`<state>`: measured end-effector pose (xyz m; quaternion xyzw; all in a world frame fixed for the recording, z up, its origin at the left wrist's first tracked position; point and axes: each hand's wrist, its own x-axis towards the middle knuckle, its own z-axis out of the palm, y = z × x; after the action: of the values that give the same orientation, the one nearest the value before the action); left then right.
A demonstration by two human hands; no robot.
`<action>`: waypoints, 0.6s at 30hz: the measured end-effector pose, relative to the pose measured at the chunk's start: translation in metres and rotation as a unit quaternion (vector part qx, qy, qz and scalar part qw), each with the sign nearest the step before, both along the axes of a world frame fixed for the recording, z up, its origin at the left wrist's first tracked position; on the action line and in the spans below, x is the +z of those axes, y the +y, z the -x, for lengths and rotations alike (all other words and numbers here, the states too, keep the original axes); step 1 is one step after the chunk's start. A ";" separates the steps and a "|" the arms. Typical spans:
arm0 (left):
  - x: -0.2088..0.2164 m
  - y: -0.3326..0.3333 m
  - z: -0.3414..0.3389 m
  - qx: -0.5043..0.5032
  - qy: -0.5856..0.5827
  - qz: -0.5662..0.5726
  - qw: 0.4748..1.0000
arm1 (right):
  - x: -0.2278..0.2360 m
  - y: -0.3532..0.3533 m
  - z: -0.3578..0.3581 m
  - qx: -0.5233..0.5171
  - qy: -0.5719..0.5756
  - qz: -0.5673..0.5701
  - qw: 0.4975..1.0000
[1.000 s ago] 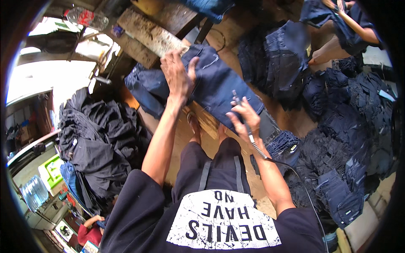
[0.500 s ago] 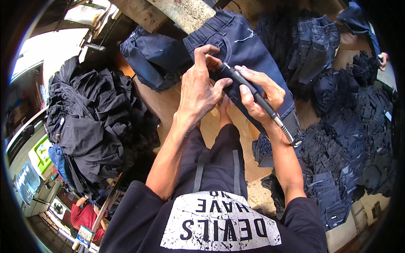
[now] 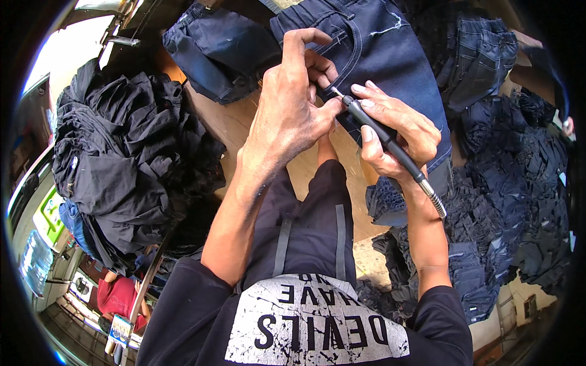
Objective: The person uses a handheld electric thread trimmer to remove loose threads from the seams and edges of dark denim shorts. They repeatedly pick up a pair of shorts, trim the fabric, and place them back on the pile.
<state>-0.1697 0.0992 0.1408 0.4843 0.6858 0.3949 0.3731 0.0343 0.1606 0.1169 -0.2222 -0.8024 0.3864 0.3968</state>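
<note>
Dark blue denim trousers (image 3: 397,70) with an elastic waistband and pale stitching lie in front of me, a frayed whitish patch showing on them. My left hand (image 3: 290,104) is closed on their edge near the curved pocket seam, thumb and fingertips pressed together on the cloth. Between the fingers and thumb of my right hand (image 3: 406,125) is a black pen-shaped rotary handpiece (image 3: 384,135), with a metal spring sleeve at its rear end. Its thin metal tip meets the denim edge right beside my left thumb, and whether it touches is hard to tell.
A tall heap of black garments (image 3: 128,165) stands to my left. Another pair of dark trousers (image 3: 223,52) lies beyond my left hand. Piled dark denim (image 3: 488,177) fills the right side, with folded jeans (image 3: 482,55) behind. A person in red (image 3: 119,299) is at the lower left.
Both hands and the handpiece appear larger, the right hand somewhat farther right. The view has shifted, so the trousers sit higher and closer. Both hands keep their hold.
</note>
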 end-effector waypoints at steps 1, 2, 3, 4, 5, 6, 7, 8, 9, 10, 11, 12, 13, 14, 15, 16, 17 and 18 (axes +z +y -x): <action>-0.001 0.000 0.000 -0.001 0.000 -0.002 1.000 | -0.001 0.000 0.000 0.002 -0.003 -0.005 1.000; -0.001 0.000 0.000 -0.001 0.001 -0.003 1.000 | -0.001 0.000 0.000 0.004 -0.005 -0.009 1.000; -0.001 0.000 0.000 -0.002 -0.003 -0.003 1.000 | -0.002 0.000 0.000 0.004 -0.007 -0.009 1.000; -0.001 0.000 0.001 -0.002 -0.006 -0.003 1.000 | -0.002 0.000 0.000 0.005 -0.007 -0.011 1.000; -0.001 0.000 0.001 -0.002 -0.009 -0.004 1.000 | -0.003 0.000 0.000 0.005 -0.008 -0.009 1.000; -0.001 0.000 0.001 -0.001 -0.012 0.003 1.000 | -0.003 0.001 0.000 0.004 -0.007 -0.006 1.000; -0.001 0.000 0.001 0.001 -0.015 0.010 1.000 | -0.003 0.001 0.000 0.003 -0.008 -0.007 1.000; -0.001 0.000 0.001 0.002 -0.014 0.009 1.000 | -0.003 0.000 0.001 0.002 -0.009 -0.006 1.000; -0.002 0.000 0.001 0.002 -0.015 0.010 1.000 | -0.002 0.001 0.000 0.004 -0.008 -0.005 1.000; -0.002 0.000 0.000 0.003 -0.012 0.003 1.000 | -0.001 0.001 0.000 0.001 -0.013 -0.002 1.000; -0.001 -0.001 0.000 0.003 -0.008 -0.005 1.000 | 0.001 0.000 -0.001 0.001 -0.018 0.001 1.000; -0.001 -0.002 -0.001 0.002 -0.006 -0.005 1.000 | 0.002 0.000 -0.001 0.001 -0.022 0.003 1.000; -0.001 -0.003 -0.001 0.002 -0.004 -0.005 1.000 | 0.003 -0.001 -0.002 -0.002 -0.024 0.003 1.000; 0.002 -0.008 -0.003 0.001 -0.007 0.006 1.000 | 0.007 -0.005 -0.004 -0.003 -0.029 0.009 1.000; 0.002 -0.008 -0.003 0.002 -0.013 0.003 1.000 | 0.007 -0.006 -0.004 0.000 -0.024 0.001 1.000; 0.002 -0.010 -0.003 0.003 -0.022 0.005 1.000 | 0.008 -0.007 -0.004 -0.006 -0.030 0.011 0.999; 0.003 -0.011 -0.003 0.004 -0.028 0.004 1.000 | 0.009 -0.008 -0.005 -0.007 -0.029 0.012 0.999; 0.002 -0.012 -0.003 0.005 -0.038 0.010 0.999 | 0.008 -0.008 -0.005 -0.008 -0.027 0.014 0.999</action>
<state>-0.1671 0.0876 0.1430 0.4617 0.6772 0.4082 0.4020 0.0389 0.1529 0.1251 -0.2445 -0.8058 0.3879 0.3747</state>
